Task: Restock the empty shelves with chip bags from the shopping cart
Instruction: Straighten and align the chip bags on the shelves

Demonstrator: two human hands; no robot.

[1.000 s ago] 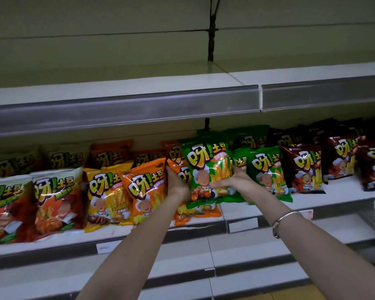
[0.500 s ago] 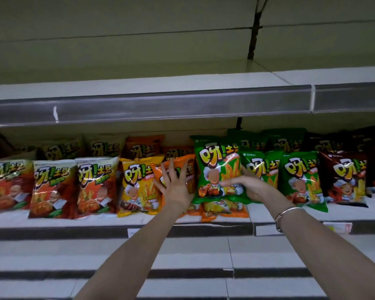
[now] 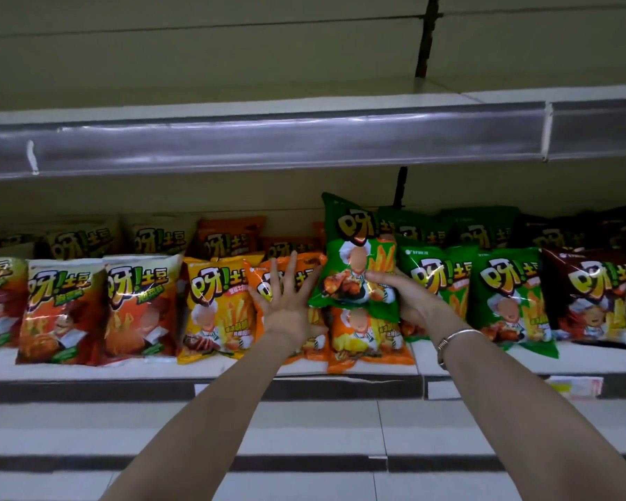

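Note:
A green chip bag (image 3: 355,258) is held upright above the middle shelf (image 3: 87,370), with my right hand (image 3: 402,294) gripping its lower right side. Below it an orange bag (image 3: 369,341) leans at the shelf's front. My left hand (image 3: 286,301) is spread flat, fingers apart, pressing against another orange bag (image 3: 304,273) just left of the green one. More green bags (image 3: 510,291) stand to the right, yellow (image 3: 217,301) and red-white bags (image 3: 66,309) to the left. The shopping cart is out of view.
Dark brown bags (image 3: 589,291) fill the shelf's right end. The upper shelf (image 3: 268,139) carries nothing and has a clear price rail. Bare lower shelves (image 3: 304,439) step out below my arms. A bracelet (image 3: 449,341) circles my right wrist.
The green bag has been lifted higher and tipped left by my right hand. My left hand stays spread on the orange bag. The view shifted slightly left and closer.

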